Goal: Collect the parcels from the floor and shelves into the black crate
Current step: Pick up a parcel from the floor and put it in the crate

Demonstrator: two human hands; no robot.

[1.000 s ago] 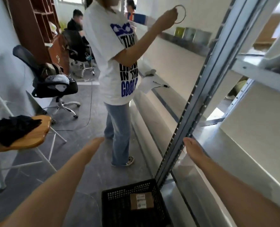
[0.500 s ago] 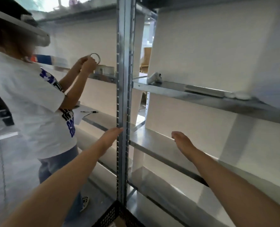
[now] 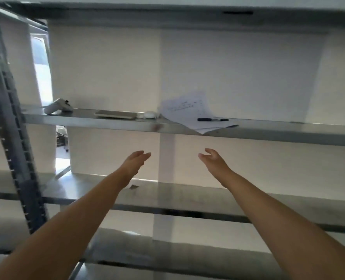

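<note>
Where half a second ago a person in a white shirt stood to our left, we now face only the metal shelves. Our left hand and right hand reach forward, both loosely open and empty. No parcel or crate shows; papers and a pen lie on the shelf above our hands.

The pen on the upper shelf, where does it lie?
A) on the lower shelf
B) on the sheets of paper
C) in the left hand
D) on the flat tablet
B: the pen rests on the sheets of paper, right of the flat tablet; both hands are empty.
</note>
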